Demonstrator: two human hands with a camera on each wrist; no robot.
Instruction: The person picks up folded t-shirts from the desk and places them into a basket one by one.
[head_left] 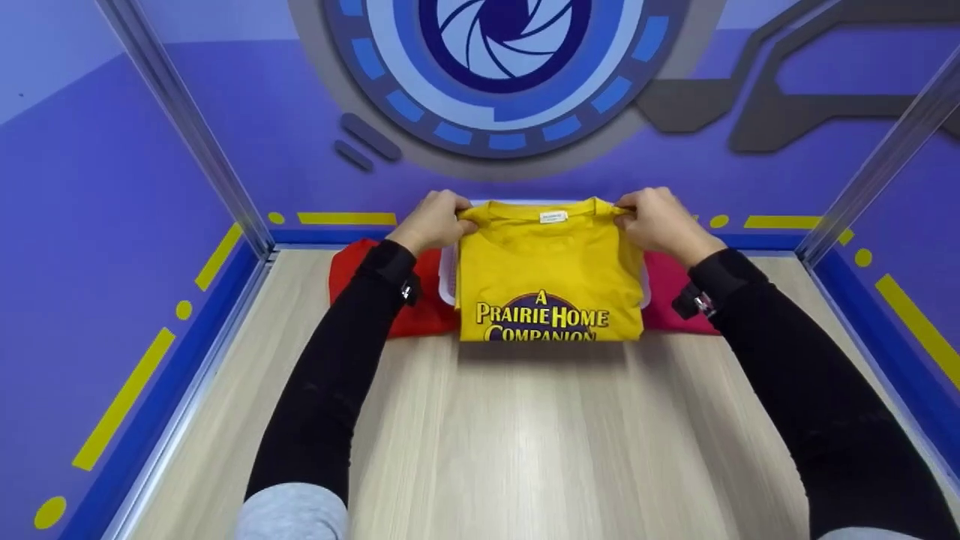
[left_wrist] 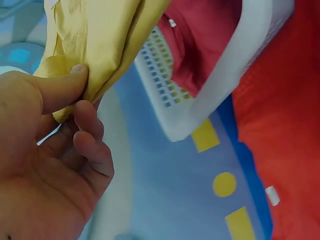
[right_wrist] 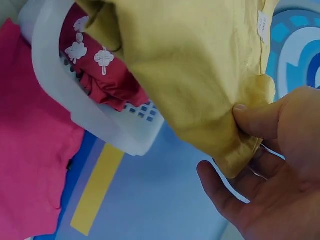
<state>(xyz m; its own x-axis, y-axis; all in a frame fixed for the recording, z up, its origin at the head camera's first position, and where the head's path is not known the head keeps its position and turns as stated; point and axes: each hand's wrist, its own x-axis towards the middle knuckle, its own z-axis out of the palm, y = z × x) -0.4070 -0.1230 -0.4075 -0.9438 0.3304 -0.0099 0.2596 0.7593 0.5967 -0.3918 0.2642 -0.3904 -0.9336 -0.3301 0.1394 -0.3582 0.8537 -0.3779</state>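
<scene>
A folded yellow T-shirt with printed lettering hangs above a white basket, collar toward the back wall. My left hand pinches its left shoulder between thumb and fingers; in the left wrist view the left hand shows the thumb on top of the cloth. The right shoulder is pinched by my right hand, its thumb pressing the yellow cloth in the right wrist view. Beneath the shirt, a dark red garment with white motifs lies inside the perforated basket. The shirt hides most of the basket in the head view.
Left of the basket lies a red garment on the wooden table. A pink garment lies to its right. Blue-purple printed panels enclose the table at the back and both sides, with metal posts at the corners.
</scene>
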